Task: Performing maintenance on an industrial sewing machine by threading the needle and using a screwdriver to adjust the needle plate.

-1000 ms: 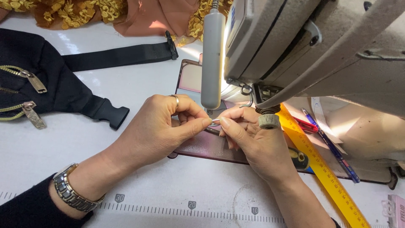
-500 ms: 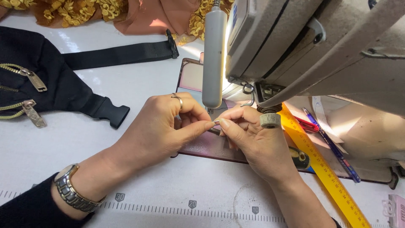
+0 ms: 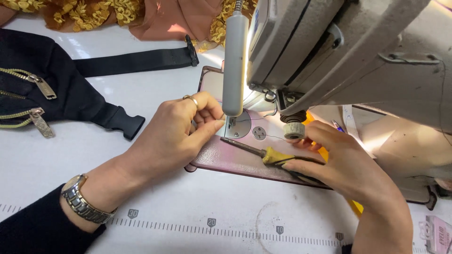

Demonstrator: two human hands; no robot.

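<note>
Resting beside the needle area of the sewing machine (image 3: 329, 51), the left hand (image 3: 174, 136) has its fingers curled in and the thumb stretched toward the small metal throat plate (image 3: 238, 127); the fingertips seem pinched together on something very small there, perhaps a thread end, but it is too fine to tell, so I cannot say what this grip holds. The hand lies with its heel on the surface (image 3: 155, 99), probably to keep the fingertips steady so close to the needle. The right hand (image 3: 343, 164) is closed around the yellow-and-black handle of a screwdriver (image 3: 268, 154), whose thin shaft lies almost flat on the purplish machine bed (image 3: 230, 162), with the tip pointing toward the left grip and ending just beside the throat plate. Just above the right grip stands a ribbed knob (image 3: 294, 129) under the machine head, near the knuckles. Behind this hand a yellow ruler (image 3: 355, 207) shows partly under the wrist. Far to the left of the left grip a black waist bag (image 3: 42, 94) with gold zippers lies well apart, and brown embroidered fabric (image 3: 141, 14) is at the far edge. A metal wristwatch (image 3: 82, 204) sits on the left wrist.
</note>
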